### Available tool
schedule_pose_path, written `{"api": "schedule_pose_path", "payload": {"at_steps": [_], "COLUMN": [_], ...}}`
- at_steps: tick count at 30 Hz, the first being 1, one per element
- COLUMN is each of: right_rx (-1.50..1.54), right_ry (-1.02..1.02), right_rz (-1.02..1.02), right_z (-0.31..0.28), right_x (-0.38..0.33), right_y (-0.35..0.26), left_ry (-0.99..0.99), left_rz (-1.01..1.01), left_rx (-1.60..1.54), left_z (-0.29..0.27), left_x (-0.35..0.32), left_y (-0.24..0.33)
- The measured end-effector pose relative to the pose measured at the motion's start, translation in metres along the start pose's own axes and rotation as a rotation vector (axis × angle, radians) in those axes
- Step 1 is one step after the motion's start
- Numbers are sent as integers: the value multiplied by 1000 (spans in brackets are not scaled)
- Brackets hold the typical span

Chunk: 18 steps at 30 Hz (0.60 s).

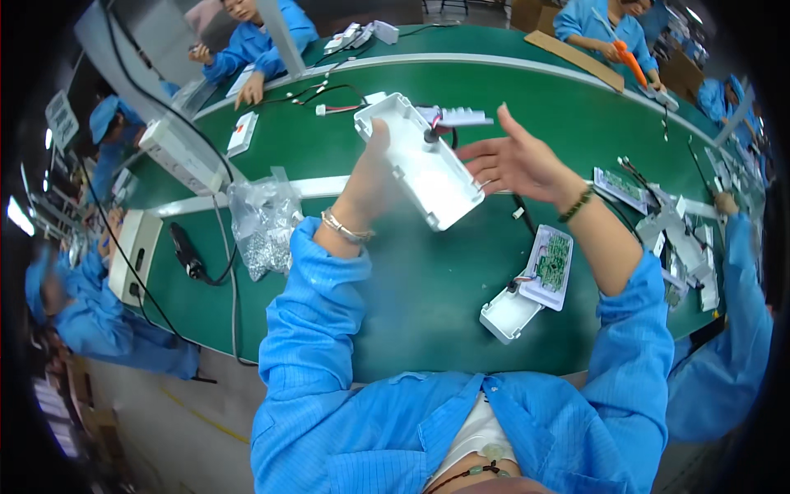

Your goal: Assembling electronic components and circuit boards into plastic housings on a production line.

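My left hand [369, 177] grips a white rectangular plastic housing [420, 160] and holds it up, tilted, above the green conveyor belt [411, 280]. A dark round part with a red wire pokes out of the housing's top face. My right hand [514, 160] hovers just right of the housing, palm up and fingers spread, holding nothing. Both forearms wear blue sleeves; a bracelet sits on each wrist.
An open white housing with a green circuit board [550, 265] and a white cap [508, 314] lie at the right. A clear bag of small parts [263, 221] and a black tool [186, 253] lie at the left. Other people in blue work around the belt.
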State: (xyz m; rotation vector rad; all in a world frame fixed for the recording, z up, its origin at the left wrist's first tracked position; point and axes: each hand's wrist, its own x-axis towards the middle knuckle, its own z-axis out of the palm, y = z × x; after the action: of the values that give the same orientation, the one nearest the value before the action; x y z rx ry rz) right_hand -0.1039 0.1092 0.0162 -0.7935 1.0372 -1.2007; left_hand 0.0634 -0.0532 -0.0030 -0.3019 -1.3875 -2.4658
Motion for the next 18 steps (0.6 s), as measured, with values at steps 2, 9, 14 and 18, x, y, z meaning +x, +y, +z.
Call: {"api": "schedule_pose_path", "payload": {"at_steps": [2, 9, 14, 18], "right_rx": [293, 395, 368, 511], "right_ry": [41, 187, 148, -56], "right_rz": [-57, -347, -532, -640], "right_z": [18, 46, 35, 26], "right_x": [14, 18, 20, 12], "right_y": [17, 24, 18, 6], "left_ry": [143, 112, 117, 140], "left_rz": [-67, -284, -313, -323], "left_rx": [121, 143, 342, 551], "left_z": [-2, 7, 24, 19], "left_x": [0, 8, 24, 28], "left_y": [-7, 15, 34, 47]}}
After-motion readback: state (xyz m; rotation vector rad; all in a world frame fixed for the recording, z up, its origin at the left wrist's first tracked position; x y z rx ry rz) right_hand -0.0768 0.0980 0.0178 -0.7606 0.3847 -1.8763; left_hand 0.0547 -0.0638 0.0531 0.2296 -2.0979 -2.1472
